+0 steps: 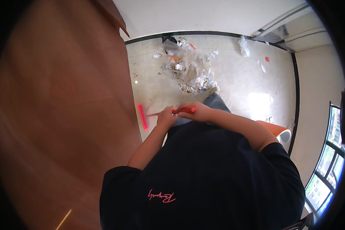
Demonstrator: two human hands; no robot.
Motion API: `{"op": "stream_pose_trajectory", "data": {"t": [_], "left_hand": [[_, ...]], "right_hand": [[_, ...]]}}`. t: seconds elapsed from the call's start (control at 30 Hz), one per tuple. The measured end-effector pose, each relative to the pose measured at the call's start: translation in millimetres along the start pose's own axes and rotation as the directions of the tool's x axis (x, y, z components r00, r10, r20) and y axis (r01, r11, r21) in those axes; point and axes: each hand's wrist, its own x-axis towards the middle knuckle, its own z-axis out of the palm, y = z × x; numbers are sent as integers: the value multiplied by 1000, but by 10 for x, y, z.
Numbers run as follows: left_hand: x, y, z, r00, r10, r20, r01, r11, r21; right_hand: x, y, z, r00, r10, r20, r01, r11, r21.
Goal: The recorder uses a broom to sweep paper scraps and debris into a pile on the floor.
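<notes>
My left hand (pixel 167 116) and my right hand (pixel 196 111) are both closed around the red handle of a broom (pixel 143 117). My right hand grips near the handle's end, and my left hand is lower down the shaft. The broom's pink-red head is to the left, low over or on the tiled floor beside a large brown surface; whether it touches the tiles I cannot tell. Beyond my hands lies a heap of litter (pixel 191 67), with clear plastic, paper scraps and small bits. A black plastic bag (pixel 169 39) is at its far end.
A large brown covering (pixel 74 100) fills the left side. My shoe (pixel 215 90) is at the heap's near edge. A clear plastic bag (pixel 243 47) and a red scrap (pixel 267 59) lie farther right. An orange object with a white rim (pixel 276 130) stands right of me, near the wall.
</notes>
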Motion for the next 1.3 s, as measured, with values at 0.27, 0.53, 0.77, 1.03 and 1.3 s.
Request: {"op": "stream_pose_trajectory", "data": {"t": [0.27,0.53,0.77,1.03,1.3], "left_hand": [[340,57,435,996,67,58,-62,995,-82],[1407,1102,175,943,332,14,-331,943,-37],[1823,1738,-111,831,553,57,-554,832,8],[1319,2117,47,955,293,45,-295,954,56],[1298,1197,975,998,-51,23,51,998,-20]], "right_hand": [[-102,149,-217,991,130,-41,-128,990,53],[-335,112,-765,813,129,-568,-71,990,123],[-534,43,-1118,790,80,-608,-95,995,9],[-942,357,-1736,925,-239,-296,168,955,-246],[-427,1172,-1751,999,-41,28,37,990,139]]}}
